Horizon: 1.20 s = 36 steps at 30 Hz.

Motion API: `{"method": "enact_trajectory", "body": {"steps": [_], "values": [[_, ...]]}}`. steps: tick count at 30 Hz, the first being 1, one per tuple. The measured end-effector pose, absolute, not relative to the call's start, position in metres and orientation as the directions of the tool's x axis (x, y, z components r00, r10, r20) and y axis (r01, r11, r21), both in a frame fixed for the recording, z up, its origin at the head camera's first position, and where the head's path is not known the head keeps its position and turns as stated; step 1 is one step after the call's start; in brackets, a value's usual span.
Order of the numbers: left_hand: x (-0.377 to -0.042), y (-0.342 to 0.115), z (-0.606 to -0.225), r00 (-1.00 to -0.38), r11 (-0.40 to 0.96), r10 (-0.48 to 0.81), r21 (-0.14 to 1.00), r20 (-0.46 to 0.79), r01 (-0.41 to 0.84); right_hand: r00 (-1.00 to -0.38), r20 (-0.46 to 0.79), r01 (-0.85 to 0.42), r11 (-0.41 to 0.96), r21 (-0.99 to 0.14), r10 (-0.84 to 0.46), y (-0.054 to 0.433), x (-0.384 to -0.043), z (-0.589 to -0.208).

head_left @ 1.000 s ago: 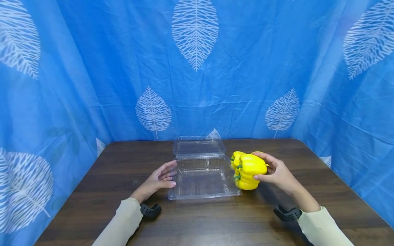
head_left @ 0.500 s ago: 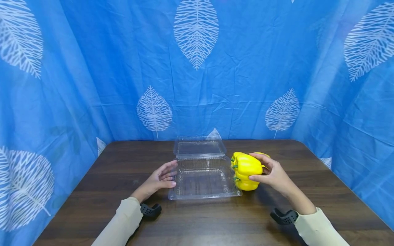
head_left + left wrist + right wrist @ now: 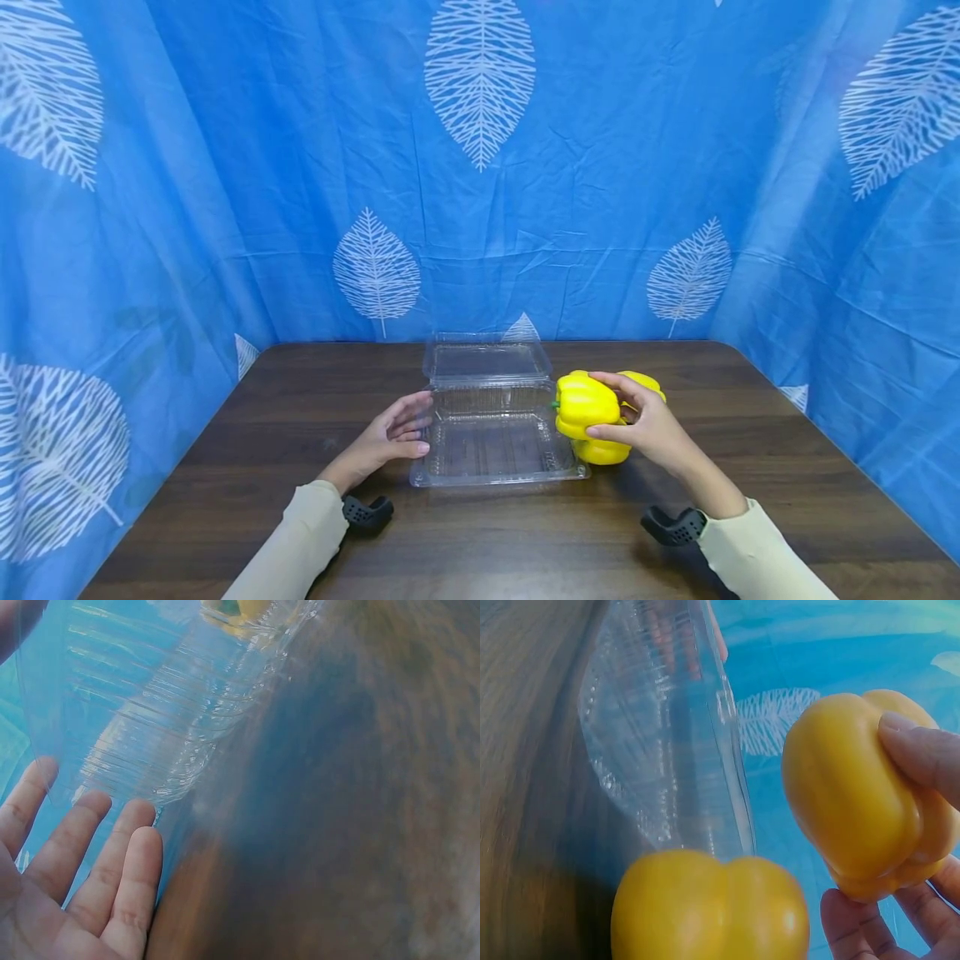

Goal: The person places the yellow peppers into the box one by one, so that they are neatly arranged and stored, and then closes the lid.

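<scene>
A clear plastic clamshell box (image 3: 498, 481) lies on the table with its lid (image 3: 487, 360) folded back. My left hand (image 3: 392, 435) is at the box's left side, thumb by the near rim; in the left wrist view, its extended fingers (image 3: 129, 877) are against the ribbed wall. The right hand (image 3: 651, 427) grips a yellow bell pepper (image 3: 585, 406) between thumb and fingers, its green stem pointing left over the box's right edge. Below this held pepper, another yellow pepper (image 3: 602, 452) sits beside the box, with one more pepper (image 3: 647, 383) behind the right hand.
The dark wooden table (image 3: 495, 542) carries the box and peppers. A blue curtain (image 3: 600, 167) with white leaf prints hangs behind the far edge and along both sides. Each wrist bears a black strap (image 3: 367, 514).
The right hand has carried its pepper leftward, from above the other peppers to the box's right edge, uncovering the pepper behind. The left hand has stayed in place.
</scene>
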<state>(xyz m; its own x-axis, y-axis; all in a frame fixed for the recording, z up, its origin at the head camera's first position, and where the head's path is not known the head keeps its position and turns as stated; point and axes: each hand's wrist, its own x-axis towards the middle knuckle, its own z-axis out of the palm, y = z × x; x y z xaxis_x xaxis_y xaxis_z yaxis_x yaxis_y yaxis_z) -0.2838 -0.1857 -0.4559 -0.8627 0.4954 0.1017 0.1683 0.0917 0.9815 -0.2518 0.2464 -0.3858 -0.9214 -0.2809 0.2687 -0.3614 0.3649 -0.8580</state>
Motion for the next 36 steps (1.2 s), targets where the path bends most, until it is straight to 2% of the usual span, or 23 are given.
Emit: {"method": "enact_trajectory", "body": {"steps": [18,36], "values": [[-0.289,-0.188,-0.451,-0.868,0.102,0.49,0.984,0.076,0.143,-0.939,0.182,-0.285,0.363,-0.887,-0.291,0.22,-0.261,-0.382],[-0.291,-0.189,-0.452,-0.869,0.095,0.489,0.986,0.075,0.139,-0.934,0.142,-0.26,0.349,-0.9,-0.328,0.193,-0.267,-0.382]]}}
